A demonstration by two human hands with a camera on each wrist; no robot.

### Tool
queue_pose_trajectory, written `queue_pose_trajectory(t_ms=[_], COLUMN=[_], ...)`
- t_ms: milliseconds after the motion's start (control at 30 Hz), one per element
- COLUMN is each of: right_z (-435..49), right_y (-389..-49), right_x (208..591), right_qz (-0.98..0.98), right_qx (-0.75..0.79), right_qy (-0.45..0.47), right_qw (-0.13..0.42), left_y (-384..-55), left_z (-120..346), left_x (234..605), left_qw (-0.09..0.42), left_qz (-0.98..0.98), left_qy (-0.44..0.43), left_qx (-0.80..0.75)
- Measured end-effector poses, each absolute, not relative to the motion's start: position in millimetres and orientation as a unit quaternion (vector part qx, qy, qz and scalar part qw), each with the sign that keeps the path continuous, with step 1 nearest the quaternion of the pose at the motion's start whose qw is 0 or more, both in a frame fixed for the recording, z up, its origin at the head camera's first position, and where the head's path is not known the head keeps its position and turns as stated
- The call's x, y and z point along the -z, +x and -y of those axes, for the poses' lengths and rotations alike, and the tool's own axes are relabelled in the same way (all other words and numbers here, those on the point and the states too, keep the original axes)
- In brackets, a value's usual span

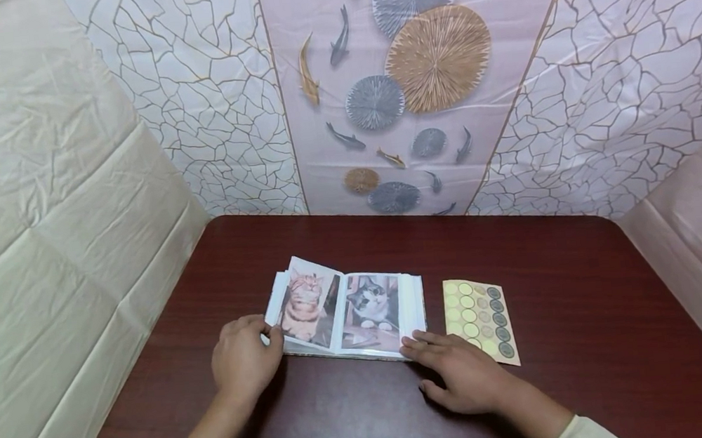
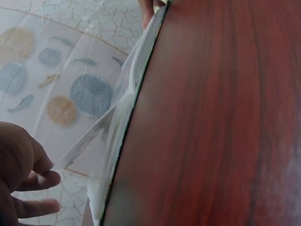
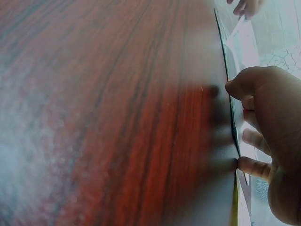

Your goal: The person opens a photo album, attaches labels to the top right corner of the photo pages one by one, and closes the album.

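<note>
A small photo album lies spread on the table, with cat pictures in its clear sleeves. On its left side, an orange cat photo sits in a lifted, tilted page. My left hand pinches that page's outer lower edge between thumb and fingers; the left wrist view shows the page slanting up from the album. A grey-and-white cat photo faces it on the right. My right hand rests its extended fingers on the lower right corner of that page; the right wrist view shows those fingers spread at the album's edge.
A sheet of round stickers, yellow and dark, lies right of the album, partly behind my right hand. The dark red-brown table is bordered by a patterned cloth at the back and pale cloth at both sides.
</note>
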State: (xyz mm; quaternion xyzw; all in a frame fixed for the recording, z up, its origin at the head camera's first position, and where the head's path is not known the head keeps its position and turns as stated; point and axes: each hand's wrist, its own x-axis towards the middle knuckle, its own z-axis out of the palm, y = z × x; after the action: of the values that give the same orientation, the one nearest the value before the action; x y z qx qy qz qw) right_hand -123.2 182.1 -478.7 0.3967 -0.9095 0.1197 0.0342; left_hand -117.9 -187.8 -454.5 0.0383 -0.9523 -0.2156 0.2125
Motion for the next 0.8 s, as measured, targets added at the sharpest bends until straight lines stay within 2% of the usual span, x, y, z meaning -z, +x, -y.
queue_pose_trajectory(t_ms=[467,800], right_z=[-183,-183], right_y=[-123,-122], right_x=[480,481], right_qz=[0.909,0.908], right_qx=[-0.124,-0.125], right_qy=[0.396,0.397], right_qw=[0.039,0.042], left_y=[-123,-125], left_z=[198,198], left_x=[467,467], left_qw=[0.121,0.096], left_qz=[0.973,0.979], left_qy=[0.067,0.072], left_qx=[0.184,0.166])
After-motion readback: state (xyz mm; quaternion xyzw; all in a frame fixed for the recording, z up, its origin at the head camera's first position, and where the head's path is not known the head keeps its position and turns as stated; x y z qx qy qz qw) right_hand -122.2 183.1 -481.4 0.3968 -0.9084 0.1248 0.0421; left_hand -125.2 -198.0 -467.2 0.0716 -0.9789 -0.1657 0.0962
